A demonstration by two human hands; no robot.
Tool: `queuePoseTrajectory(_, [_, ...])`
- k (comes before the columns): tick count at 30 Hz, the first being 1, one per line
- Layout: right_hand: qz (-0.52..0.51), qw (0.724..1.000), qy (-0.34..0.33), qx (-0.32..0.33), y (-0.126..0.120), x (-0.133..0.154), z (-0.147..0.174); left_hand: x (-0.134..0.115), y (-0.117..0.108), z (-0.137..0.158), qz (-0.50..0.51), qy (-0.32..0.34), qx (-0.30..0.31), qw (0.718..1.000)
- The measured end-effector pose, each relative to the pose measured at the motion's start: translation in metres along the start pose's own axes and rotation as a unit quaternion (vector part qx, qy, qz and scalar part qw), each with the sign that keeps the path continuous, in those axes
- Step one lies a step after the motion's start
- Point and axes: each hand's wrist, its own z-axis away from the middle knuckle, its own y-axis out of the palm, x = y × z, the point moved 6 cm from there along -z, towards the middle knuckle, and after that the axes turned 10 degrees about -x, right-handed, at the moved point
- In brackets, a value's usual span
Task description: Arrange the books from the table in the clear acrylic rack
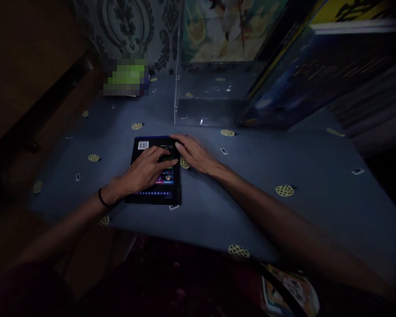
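Note:
A dark book (147, 153) lies flat on the cloth-covered table, its back cover with a white barcode facing up. My left hand (148, 169) rests on the middle of the cover, fingers stretched and apart, partly hiding small colourful pictures. At the book's upper right corner is my right hand (194, 154), its fingers extended along the edge and the fingertips touching the book. A black band circles my left wrist. Near the lower right corner, a dark flap or cover edge juts out slightly past the book; I cannot tell which.
Behind the book stands a clear acrylic stand (201, 112) with a colourful picture-covered item in it. Large upright books (303, 83) lean at the right. A blurred green item (127, 75) lies at the back left. Below the table edge sits another colourful book (292, 290).

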Motion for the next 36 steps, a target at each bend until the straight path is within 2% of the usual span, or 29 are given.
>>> queuePoseTrajectory(7, [0.001,1.000,0.007,-0.002,0.002,-0.002,0.000,-0.051,-0.009,0.032,0.046,0.025,0.044,0.998])
queuePoseTrajectory(10, [0.004,1.000,0.001,-0.007,0.002,-0.003,0.000,-0.064,-0.011,0.040,0.043,0.020,0.048,0.998])
queuePoseTrajectory(17, [0.054,0.998,-0.028,-0.012,0.004,0.015,0.012,-0.065,-0.007,0.045,-0.002,0.019,0.006,1.000])
queuePoseTrajectory(22, [0.045,0.996,-0.074,-0.017,-0.004,0.044,0.043,-0.069,-0.008,0.045,-0.007,0.025,-0.006,1.000])
queuePoseTrajectory(24, [0.034,0.994,-0.099,-0.013,-0.010,0.055,0.059,-0.069,-0.013,0.042,0.019,0.017,-0.008,1.000])
queuePoseTrajectory(26, [0.028,0.992,-0.121,-0.010,-0.014,0.063,0.072,-0.061,-0.019,0.040,0.084,-0.014,-0.016,0.996])
queuePoseTrajectory(28, [0.035,0.991,-0.131,-0.003,-0.017,0.067,0.081,-0.039,-0.028,0.039,0.131,-0.091,-0.055,0.986])
queuePoseTrajectory(30, [0.044,0.990,-0.132,0.005,-0.017,0.068,0.086,-0.006,-0.035,0.046,0.097,-0.203,-0.110,0.968])
queuePoseTrajectory(32, [0.046,0.990,-0.132,0.009,-0.015,0.067,0.089,0.023,-0.036,0.056,0.020,-0.302,-0.132,0.944])
queuePoseTrajectory(34, [0.048,0.990,-0.136,0.011,-0.014,0.066,0.090,0.039,-0.030,0.063,-0.004,-0.343,-0.115,0.932])
queuePoseTrajectory(36, [0.054,0.988,-0.142,0.011,-0.014,0.066,0.090,0.043,-0.024,0.063,0.034,-0.346,-0.104,0.932])
